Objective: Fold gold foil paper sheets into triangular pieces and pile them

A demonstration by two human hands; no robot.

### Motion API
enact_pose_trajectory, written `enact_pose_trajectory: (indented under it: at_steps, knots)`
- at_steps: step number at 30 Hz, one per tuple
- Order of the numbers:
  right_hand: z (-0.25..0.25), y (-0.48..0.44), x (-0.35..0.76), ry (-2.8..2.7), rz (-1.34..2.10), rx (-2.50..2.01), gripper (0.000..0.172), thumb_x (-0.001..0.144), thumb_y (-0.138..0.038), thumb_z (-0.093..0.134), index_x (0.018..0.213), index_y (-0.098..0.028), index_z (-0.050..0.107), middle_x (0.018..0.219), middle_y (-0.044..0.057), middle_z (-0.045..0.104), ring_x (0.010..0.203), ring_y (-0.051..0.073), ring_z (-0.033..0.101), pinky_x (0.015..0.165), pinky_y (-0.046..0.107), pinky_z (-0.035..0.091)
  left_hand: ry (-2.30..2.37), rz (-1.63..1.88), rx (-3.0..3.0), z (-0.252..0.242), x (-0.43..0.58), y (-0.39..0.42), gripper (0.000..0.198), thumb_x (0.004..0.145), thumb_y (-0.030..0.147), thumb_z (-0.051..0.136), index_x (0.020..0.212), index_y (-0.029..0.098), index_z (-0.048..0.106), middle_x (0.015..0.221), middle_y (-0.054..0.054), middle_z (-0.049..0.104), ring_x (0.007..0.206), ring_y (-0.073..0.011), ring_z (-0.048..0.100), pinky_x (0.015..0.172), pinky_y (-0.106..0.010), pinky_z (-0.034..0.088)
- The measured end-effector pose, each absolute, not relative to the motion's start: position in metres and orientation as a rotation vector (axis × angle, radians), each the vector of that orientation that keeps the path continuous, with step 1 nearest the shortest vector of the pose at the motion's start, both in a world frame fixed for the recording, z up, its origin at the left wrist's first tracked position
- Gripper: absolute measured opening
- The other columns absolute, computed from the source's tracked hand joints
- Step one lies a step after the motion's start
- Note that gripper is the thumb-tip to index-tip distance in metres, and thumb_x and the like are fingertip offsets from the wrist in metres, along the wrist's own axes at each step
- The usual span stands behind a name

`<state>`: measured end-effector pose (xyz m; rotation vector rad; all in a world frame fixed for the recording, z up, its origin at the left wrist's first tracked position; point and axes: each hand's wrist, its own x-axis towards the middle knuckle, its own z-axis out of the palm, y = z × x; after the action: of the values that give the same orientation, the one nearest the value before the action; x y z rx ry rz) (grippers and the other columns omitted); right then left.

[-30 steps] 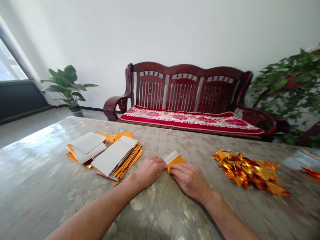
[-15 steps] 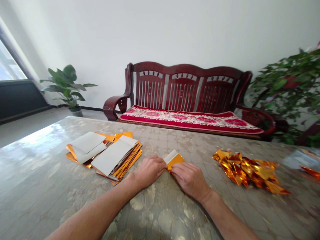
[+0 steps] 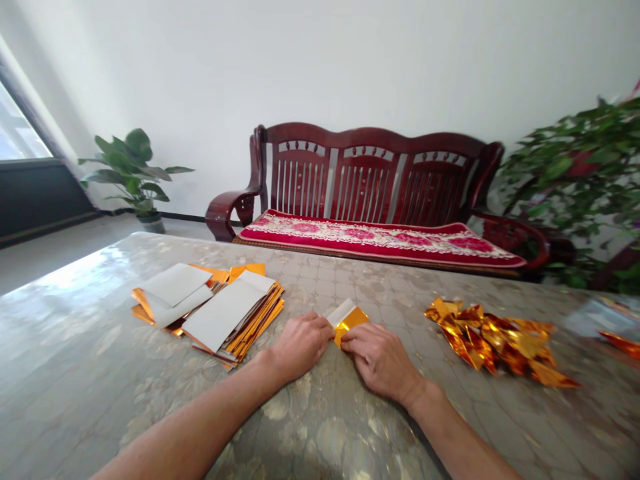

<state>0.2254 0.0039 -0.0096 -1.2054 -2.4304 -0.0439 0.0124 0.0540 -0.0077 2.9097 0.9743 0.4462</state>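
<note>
Centrally, one folded gold-and-white sheet (image 3: 355, 318) is held at the patterned table (image 3: 320, 420), right of the paper stack (image 3: 225, 315). Its left edge is touched by the left hand (image 3: 303, 343), fingers together, any grip beneath not discernible; its near edge is pinched by the right hand's (image 3: 383, 360) bunched fingertips.

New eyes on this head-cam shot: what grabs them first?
Probably the bright crumpled gold foil pieces on the table's right side, and the dark red wooden bench with its red floral cover beyond the table. Then the small gold-and-white sheet at center, touched by the left hand and right hand, with a loose stack of white-and-gold sheets to its left.
</note>
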Motion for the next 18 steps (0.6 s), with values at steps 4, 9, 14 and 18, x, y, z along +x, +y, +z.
enact_pose_trajectory:
  at_steps: [4, 9, 14, 18]
  knots:
    - [-0.0104, 0.0097, 0.2278, -2.479, -0.150, -1.211, 0.017, 0.097, -0.022, 0.051, 0.100, -0.023, 0.068, 0.096, 0.002, 0.072, 0.088, 0.016, 0.062, 0.079, 0.029, 0.041, 0.940, 0.449, 2.876, -0.0065, 0.0113, 0.0560, 0.024, 0.094, 0.018, 0.048, 0.104, 0.025, 0.069, 0.097, -0.002, 0.070, 0.092, -0.0184, 0.061, 0.077, -0.028, 0.045]
    - [-0.0087, 0.0139, 0.2266, -2.583, -0.287, -1.196, 0.015, 0.096, -0.021, 0.053, 0.088, -0.021, 0.066, 0.085, 0.001, 0.069, 0.079, 0.016, 0.060, 0.069, 0.029, 0.038, 0.925, 0.450, 2.859, -0.0053, 0.0108, 0.0570, 0.024, 0.092, 0.014, 0.052, 0.105, 0.024, 0.069, 0.097, -0.002, 0.070, 0.094, -0.0184, 0.061, 0.078, -0.027, 0.045]
    - [-0.0109, 0.0135, 0.2243, -2.603, -0.341, -1.160, 0.016, 0.097, -0.018, 0.050, 0.089, -0.019, 0.064, 0.084, 0.002, 0.067, 0.079, 0.016, 0.059, 0.071, 0.029, 0.038, 0.934, 0.446, 2.880, -0.0050, 0.0108, 0.0564, 0.022, 0.092, 0.015, 0.052, 0.103, 0.024, 0.069, 0.097, -0.001, 0.071, 0.092, -0.0187, 0.062, 0.076, -0.027, 0.045]
    - [-0.0128, 0.0141, 0.2255, -2.615, -0.379, -1.140, 0.015, 0.097, -0.019, 0.051, 0.089, -0.019, 0.063, 0.084, 0.002, 0.066, 0.078, 0.017, 0.058, 0.070, 0.030, 0.036, 0.930, 0.447, 2.890, -0.0054, 0.0106, 0.0563, 0.021, 0.094, 0.018, 0.050, 0.102, 0.024, 0.069, 0.097, -0.002, 0.071, 0.092, -0.0189, 0.062, 0.076, -0.028, 0.044]
